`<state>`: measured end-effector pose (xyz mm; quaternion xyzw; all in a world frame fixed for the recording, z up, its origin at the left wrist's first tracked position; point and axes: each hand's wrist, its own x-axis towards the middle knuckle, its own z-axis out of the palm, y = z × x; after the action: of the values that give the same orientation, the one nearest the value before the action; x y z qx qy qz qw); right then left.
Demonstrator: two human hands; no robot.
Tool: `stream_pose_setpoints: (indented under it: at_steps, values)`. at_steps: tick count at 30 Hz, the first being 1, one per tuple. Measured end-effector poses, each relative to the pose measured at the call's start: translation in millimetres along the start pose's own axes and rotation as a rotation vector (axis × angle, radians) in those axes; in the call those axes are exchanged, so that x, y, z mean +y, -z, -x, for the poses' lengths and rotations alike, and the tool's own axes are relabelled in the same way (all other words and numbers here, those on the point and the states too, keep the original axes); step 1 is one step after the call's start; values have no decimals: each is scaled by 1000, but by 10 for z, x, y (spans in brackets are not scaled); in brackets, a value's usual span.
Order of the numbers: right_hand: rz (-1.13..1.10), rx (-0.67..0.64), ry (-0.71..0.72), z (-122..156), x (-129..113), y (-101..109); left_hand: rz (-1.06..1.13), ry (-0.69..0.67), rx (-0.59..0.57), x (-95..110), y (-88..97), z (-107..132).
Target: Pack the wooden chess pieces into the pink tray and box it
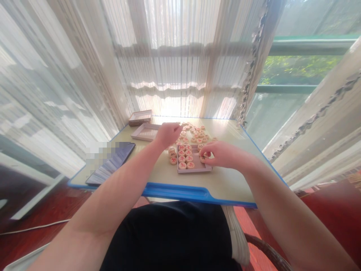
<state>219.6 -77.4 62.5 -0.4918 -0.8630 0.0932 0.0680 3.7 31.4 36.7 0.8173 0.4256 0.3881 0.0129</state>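
Observation:
A shallow open box [194, 170] on the small table holds round Chinese chess pieces [190, 165] with red characters, in two columns along its left side. My right hand [221, 153] is over the box's right side, its fingers closed on a Chinese chess piece [203, 158] with a black character. Beyond the box, my left hand [168, 134] is closed at the left edge of a loose heap of pieces [196, 131]; what its fingers hold, if anything, is hidden. A few more pieces [173, 160] stand against the box's left wall.
An empty box lid or tray [145, 131] lies behind my left hand, with stacked trays [140, 116] at the back left corner. A dark tablet or phone [113, 163] rests on the left. The table [228, 184] has a blue edge; sheer curtains [175, 67] hang behind it.

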Motion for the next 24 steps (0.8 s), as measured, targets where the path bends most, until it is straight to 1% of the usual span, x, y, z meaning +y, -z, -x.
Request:
stream_pose_setpoints:
  at_steps: [3,8,10,13,17,20,24]
  values:
    - [-11,9,3,-10,14,-19,28,53,66,-15,21,-9]
    - [-27,33,-18,4,-2,-8,44,116,76,-8,31,-12]
    - [-34,32,-21,6,-7,-1,101,179,78,-9,24,-22]
    - [-33,30,-12,6,-3,2,250,311,93,-31,11,-48]
    - [-35,44,4,11,-2,16,396,439,155,-98,2,-76]
    - [-49,71,-10,13,0,35,431,471,190,-152,0,-78]
    - [-77,160,-39,-7,39,31,388,469,172,-195,-21,-66]
